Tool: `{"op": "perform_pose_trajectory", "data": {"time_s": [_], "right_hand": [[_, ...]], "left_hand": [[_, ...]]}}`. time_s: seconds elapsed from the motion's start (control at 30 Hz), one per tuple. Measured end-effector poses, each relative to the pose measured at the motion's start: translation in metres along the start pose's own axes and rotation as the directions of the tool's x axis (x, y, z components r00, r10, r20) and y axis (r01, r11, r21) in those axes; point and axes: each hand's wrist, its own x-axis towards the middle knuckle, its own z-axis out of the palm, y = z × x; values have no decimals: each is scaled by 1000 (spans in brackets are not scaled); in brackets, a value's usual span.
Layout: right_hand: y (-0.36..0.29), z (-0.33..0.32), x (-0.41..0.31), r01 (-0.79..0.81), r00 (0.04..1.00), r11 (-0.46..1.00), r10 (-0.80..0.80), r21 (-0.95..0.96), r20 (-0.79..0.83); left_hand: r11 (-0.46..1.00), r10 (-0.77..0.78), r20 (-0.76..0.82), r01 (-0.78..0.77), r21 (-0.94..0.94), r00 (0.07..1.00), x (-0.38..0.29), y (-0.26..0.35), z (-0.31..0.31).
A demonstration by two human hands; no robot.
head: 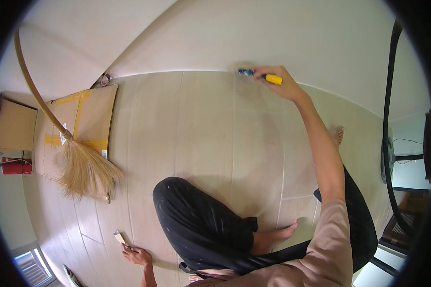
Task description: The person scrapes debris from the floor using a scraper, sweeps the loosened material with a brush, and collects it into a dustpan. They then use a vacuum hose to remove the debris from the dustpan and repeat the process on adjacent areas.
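My right hand is closed around a brush-like hand tool with a yellow handle end and a dark blue head. The tool's head touches or lies very close to the foot of the white wall, where it meets the tiled floor. At the lower left, my left hand is low over the floor, its fingers on a small pale scraper-like tool with a flat grey end. The palm side of my left hand is hidden.
A straw broom leans over a flattened cardboard sheet at the left. Beyond are a cardboard box and a red fire extinguisher. My bent legs and bare feet lie before me. A fan stands at the right.
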Motion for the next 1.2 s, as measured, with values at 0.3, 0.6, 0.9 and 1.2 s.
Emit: {"op": "perform_pose_trajectory", "data": {"time_s": [0.3,0.6,0.9,1.2], "right_hand": [[-17,14,39,-22,994,989,38,-147,107],[18,19,26,-40,994,971,63,-234,89],[-3,57,80,206,975,973,-195,-104,107],[45,-32,-60,-148,983,963,119,-226,-138]], "left_hand": [[1000,13,17,-13,0,1000,4,-4,-4],[1000,-12,51,13,-4,999,1,-2,-5],[1000,1,35,-1,-21,999,3,0,0],[1000,19,13,-19,-17,1000,1,0,-1]]}}
